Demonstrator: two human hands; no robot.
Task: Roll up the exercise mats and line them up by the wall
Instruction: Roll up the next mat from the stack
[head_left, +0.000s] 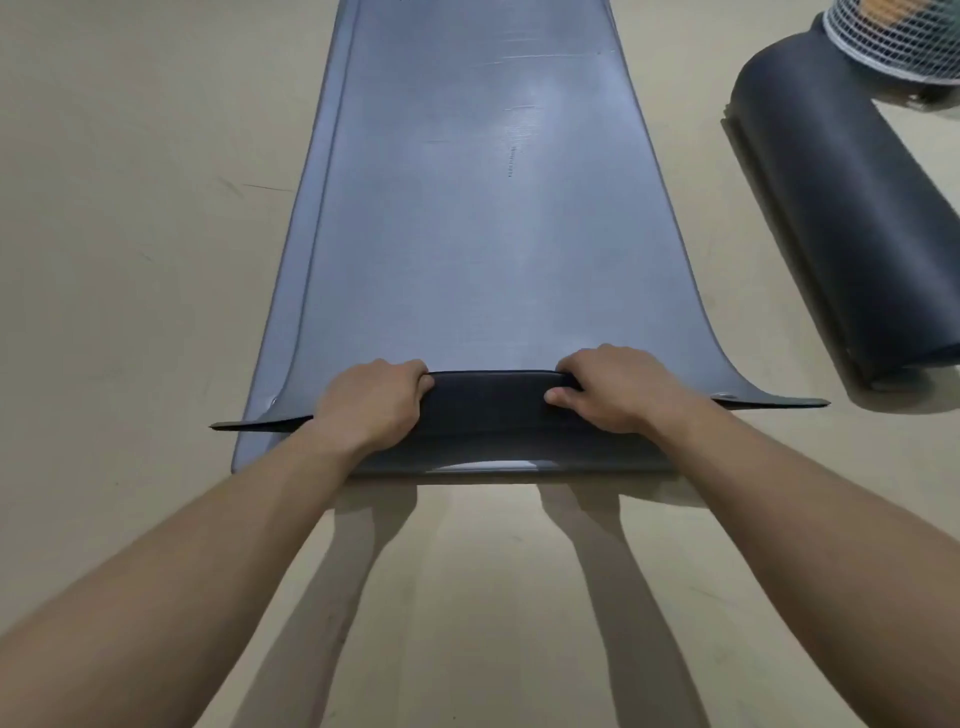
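Observation:
A long dark grey exercise mat (467, 208) lies flat on the beige floor and stretches away from me. Its near end is folded over into a first short turn (493, 410), with the two corners sticking out to the sides. My left hand (371, 402) grips the left part of that fold, fingers curled over its far edge. My right hand (618, 387) grips the right part the same way. A second dark mat (852, 223) lies at the right, rolled up.
A white wire-mesh object, like a fan guard (898, 36), stands at the top right, touching the rolled mat's far end. Bare beige floor (130, 234) lies left of the flat mat and in front of me.

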